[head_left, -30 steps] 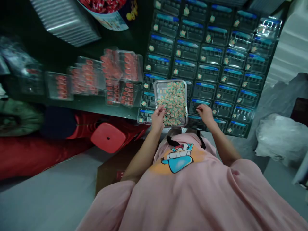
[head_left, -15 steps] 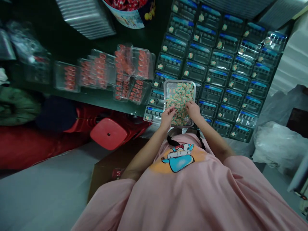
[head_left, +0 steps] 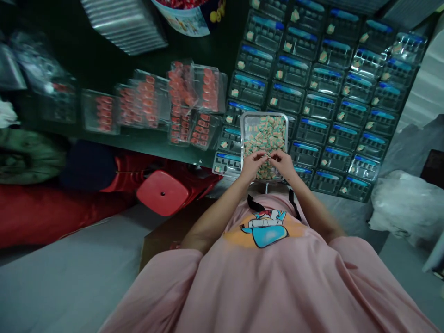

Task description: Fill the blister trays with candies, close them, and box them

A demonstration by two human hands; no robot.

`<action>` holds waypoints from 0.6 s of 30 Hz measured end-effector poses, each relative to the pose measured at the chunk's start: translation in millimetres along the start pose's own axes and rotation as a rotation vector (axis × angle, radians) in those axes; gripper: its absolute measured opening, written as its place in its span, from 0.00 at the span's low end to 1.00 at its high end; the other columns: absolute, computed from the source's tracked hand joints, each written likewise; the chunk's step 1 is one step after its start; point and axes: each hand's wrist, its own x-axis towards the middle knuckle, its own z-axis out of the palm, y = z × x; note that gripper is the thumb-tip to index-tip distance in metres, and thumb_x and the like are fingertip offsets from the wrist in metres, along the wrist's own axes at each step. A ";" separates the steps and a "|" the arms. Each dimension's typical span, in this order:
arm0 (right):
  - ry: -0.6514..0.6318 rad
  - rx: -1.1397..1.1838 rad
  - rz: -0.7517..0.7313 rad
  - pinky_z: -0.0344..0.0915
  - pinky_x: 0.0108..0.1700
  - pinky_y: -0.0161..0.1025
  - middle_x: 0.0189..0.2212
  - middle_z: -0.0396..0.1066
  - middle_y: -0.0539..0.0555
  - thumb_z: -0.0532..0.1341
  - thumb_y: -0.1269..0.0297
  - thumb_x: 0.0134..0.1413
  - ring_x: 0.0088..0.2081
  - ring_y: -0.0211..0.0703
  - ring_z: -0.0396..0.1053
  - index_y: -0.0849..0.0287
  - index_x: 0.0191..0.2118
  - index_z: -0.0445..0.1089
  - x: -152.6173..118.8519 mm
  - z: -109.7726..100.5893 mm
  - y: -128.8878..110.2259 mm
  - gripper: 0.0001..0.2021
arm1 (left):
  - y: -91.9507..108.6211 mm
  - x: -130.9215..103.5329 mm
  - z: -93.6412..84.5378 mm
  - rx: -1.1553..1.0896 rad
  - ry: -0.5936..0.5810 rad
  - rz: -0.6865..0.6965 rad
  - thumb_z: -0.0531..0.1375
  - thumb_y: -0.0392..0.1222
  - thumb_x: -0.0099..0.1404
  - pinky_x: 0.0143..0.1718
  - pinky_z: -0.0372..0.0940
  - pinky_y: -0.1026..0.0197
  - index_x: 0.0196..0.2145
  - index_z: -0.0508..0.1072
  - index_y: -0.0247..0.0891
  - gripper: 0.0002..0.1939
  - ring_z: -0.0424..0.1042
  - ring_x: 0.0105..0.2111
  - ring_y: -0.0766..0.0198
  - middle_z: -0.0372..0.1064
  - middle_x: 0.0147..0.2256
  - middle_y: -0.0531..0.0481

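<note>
A metal tray (head_left: 243, 134) full of small green-and-tan pieces (head_left: 268, 134) lies at the table's near edge. Over its lower part, my left hand (head_left: 254, 164) and my right hand (head_left: 281, 164) meet with fingertips pinched together. Something small and pale shows between them, too small to make out. Clear plastic trays (head_left: 286, 95) with blue strips stand in rows beyond and to the right of the metal tray; many hold one small tan piece.
Clear packs of red pieces (head_left: 210, 90) lie on the left of the dark green table (head_left: 149, 141). Behind them are stacked clear trays (head_left: 125, 27) and a tub (head_left: 189, 21) of red items. A red stool (head_left: 163, 192) stands below the edge; a white plastic bag (head_left: 405, 208) lies right.
My hands have come together over the tray; before, they were apart, each at the pieces. The whole view has shifted slightly.
</note>
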 end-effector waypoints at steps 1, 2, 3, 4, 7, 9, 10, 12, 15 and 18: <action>0.003 -0.002 -0.010 0.58 0.32 0.34 0.26 0.67 0.47 0.63 0.58 0.47 0.29 0.36 0.62 0.57 0.32 0.69 -0.7 1.4 -1.9 0.09 | -0.5 0.2 -0.5 -0.011 0.004 -0.003 0.70 0.36 0.48 0.41 0.65 0.63 0.32 0.78 0.36 0.11 0.71 0.34 0.66 0.75 0.31 0.52; 0.003 0.004 -0.021 0.58 0.32 0.34 0.27 0.67 0.47 0.63 0.58 0.46 0.29 0.36 0.63 0.57 0.32 0.69 -1.0 2.6 -4.0 0.09 | -0.9 0.3 -0.8 -0.035 0.008 -0.017 0.70 0.36 0.49 0.40 0.64 0.64 0.30 0.78 0.36 0.09 0.71 0.33 0.67 0.74 0.31 0.52; 0.000 0.022 -0.032 0.58 0.32 0.34 0.27 0.67 0.47 0.63 0.58 0.46 0.29 0.36 0.63 0.57 0.33 0.69 -1.1 3.8 -6.2 0.09 | -1.1 0.3 -1.1 -0.070 0.013 -0.042 0.70 0.36 0.49 0.38 0.64 0.65 0.29 0.77 0.36 0.09 0.70 0.32 0.68 0.74 0.30 0.52; -0.007 0.048 -0.037 0.58 0.32 0.34 0.27 0.67 0.47 0.63 0.57 0.46 0.29 0.36 0.63 0.57 0.33 0.68 -0.9 4.8 -8.6 0.10 | -1.2 0.3 -1.3 -0.113 0.020 -0.075 0.70 0.36 0.50 0.36 0.64 0.66 0.29 0.76 0.35 0.08 0.70 0.30 0.69 0.73 0.29 0.52; -0.038 0.132 -0.019 0.58 0.31 0.34 0.27 0.66 0.46 0.64 0.55 0.45 0.28 0.35 0.62 0.57 0.33 0.67 1.0 5.9 -15.2 0.12 | -0.5 -0.6 -1.7 -0.240 0.071 -0.169 0.71 0.35 0.50 0.30 0.61 0.67 0.28 0.74 0.35 0.09 0.68 0.26 0.71 0.70 0.26 0.54; -0.058 0.171 -0.005 0.59 0.32 0.35 0.27 0.66 0.46 0.65 0.55 0.43 0.28 0.35 0.61 0.57 0.32 0.67 2.9 4.5 -18.0 0.13 | 0.4 -2.0 -1.5 -0.297 0.113 -0.205 0.71 0.34 0.50 0.27 0.60 0.68 0.28 0.73 0.35 0.10 0.66 0.24 0.72 0.68 0.25 0.55; -0.064 0.190 0.002 0.59 0.33 0.35 0.27 0.66 0.47 0.65 0.55 0.42 0.28 0.35 0.61 0.57 0.32 0.67 3.9 3.3 -18.6 0.13 | 0.7 -2.8 -1.2 -0.323 0.124 -0.219 0.71 0.33 0.51 0.26 0.59 0.68 0.29 0.73 0.35 0.10 0.66 0.24 0.72 0.68 0.24 0.56; -0.072 0.226 0.018 0.60 0.33 0.35 0.27 0.67 0.47 0.66 0.55 0.41 0.28 0.35 0.61 0.57 0.32 0.67 5.8 0.0 -17.9 0.14 | 1.1 -4.7 0.2 -0.373 0.116 -0.248 0.70 0.32 0.51 0.26 0.59 0.69 0.29 0.72 0.35 0.11 0.66 0.23 0.72 0.67 0.24 0.56; -0.078 0.272 0.055 0.61 0.33 0.35 0.26 0.66 0.46 0.66 0.56 0.40 0.28 0.35 0.60 0.57 0.32 0.67 8.1 -5.0 -13.0 0.14 | 0.6 -7.8 4.6 -0.412 0.080 -0.279 0.70 0.32 0.52 0.26 0.60 0.68 0.29 0.70 0.36 0.12 0.67 0.23 0.72 0.66 0.23 0.56; -0.078 0.323 0.101 0.61 0.33 0.34 0.26 0.66 0.45 0.66 0.55 0.40 0.28 0.34 0.60 0.56 0.32 0.66 9.2 -8.9 -7.0 0.14 | -0.6 -11.3 11.0 -0.413 0.088 -0.284 0.71 0.33 0.53 0.26 0.60 0.68 0.29 0.69 0.36 0.13 0.68 0.24 0.72 0.66 0.23 0.56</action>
